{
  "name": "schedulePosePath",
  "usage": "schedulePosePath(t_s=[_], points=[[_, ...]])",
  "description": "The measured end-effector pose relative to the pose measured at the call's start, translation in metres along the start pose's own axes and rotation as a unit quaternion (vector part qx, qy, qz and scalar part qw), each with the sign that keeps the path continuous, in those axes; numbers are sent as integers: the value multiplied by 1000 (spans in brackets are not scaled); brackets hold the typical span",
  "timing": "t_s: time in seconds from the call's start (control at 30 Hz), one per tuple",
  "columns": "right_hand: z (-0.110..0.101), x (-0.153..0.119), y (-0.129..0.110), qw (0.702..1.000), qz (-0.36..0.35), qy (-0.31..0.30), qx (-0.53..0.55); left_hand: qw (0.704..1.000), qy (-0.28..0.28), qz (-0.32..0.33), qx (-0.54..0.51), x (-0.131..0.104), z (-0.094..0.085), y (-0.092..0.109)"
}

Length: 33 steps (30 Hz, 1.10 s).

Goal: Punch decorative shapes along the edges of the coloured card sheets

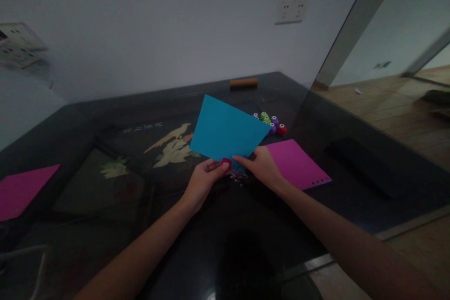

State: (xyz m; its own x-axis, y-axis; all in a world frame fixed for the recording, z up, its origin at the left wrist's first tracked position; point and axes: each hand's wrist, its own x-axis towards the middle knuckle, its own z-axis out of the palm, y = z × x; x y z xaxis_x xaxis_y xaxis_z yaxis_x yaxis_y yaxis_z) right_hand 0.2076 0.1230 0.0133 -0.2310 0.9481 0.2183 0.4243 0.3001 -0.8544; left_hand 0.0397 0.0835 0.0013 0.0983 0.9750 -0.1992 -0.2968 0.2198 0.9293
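A blue sheet of paper [228, 129] is held tilted above the dark table. My left hand [207, 176] pinches a small red object [227, 164] at the sheet's lower edge. With thumb on top, my right hand [262, 166] grips the sheet's lower right edge. Small red and blue bits [239, 176] lie on the table between the hands. Beside my right hand is a pink sheet [298, 164] with several small holes along its near edge.
Several round green, purple and red items with eye-like tops [272, 124] stand behind the blue sheet. A brown roll [243, 83] lies near the wall. Another pink sheet [26, 190] is at the far left. A dark oblong object [362, 166] rests at the right.
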Motion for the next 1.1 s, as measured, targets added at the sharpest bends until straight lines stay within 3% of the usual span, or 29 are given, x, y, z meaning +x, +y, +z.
schedulePosePath(t_s=[1.1], points=[[-3,-1,-4,999,-1,-9,-36,1000,5,7,-4,-1,0,1]])
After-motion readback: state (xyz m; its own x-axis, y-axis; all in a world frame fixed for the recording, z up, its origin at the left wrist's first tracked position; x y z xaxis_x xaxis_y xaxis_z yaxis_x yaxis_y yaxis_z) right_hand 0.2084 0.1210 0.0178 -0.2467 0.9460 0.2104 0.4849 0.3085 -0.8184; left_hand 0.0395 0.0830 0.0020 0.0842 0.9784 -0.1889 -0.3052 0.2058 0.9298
